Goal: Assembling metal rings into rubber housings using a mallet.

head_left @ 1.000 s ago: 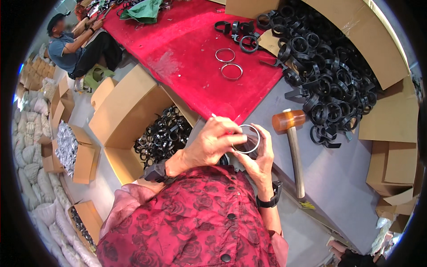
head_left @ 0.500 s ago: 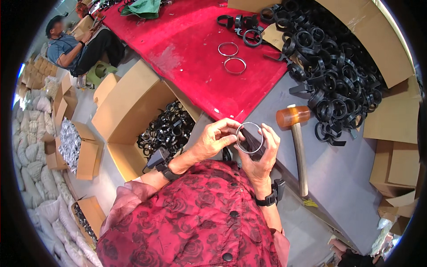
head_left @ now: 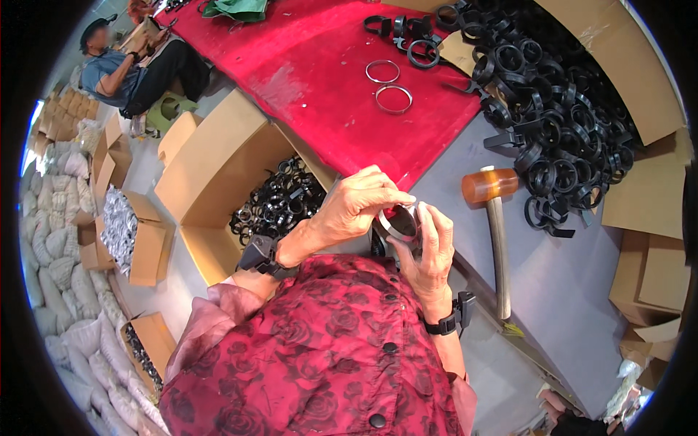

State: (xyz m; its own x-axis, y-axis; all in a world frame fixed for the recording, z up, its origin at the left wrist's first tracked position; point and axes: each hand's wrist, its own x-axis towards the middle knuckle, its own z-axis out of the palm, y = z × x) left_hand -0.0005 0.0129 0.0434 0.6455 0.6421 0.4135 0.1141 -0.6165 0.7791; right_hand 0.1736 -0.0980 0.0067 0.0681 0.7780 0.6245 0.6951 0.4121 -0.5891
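Metal ring (head_left: 398,222): silvery and round, a thin bright band with a dark hollow middle; it looked seated on a black part, though the fingers hid most of that.
Ring's place: held up in front of the person's chest, above the near edge of the grey table (head_left: 574,291), at about 9 o'clock from the mallet head.
Left hand (head_left: 356,207): came in from 8 o'clock, fingers curled over the top of the ring, fingertips closed on its upper rim at about 12 o'clock.
Right hand (head_left: 430,251): cupped the ring from 4 o'clock, palm under and behind it, fingers (head_left: 436,221) standing up along its right side, closed around it.
Ring against the grip: pinched between both hands, its open face turned up towards the camera, its lower edge hidden by the right palm.
Mallet (head_left: 494,225): amber head and pale handle, lying on the table at 3 o'clock of the hands, untouched.
Black clamp pile (head_left: 560,109): heaped on the table at 1 o'clock, well apart from the hands.
Two loose rings (head_left: 387,85): silvery, flat on the red cloth (head_left: 313,80) at 12 o'clock.
Open carton (head_left: 225,174): at 9 o'clock, partly filled with black clamps (head_left: 280,203).
Seated person (head_left: 131,65): far off at 10 o'clock, on the floor.
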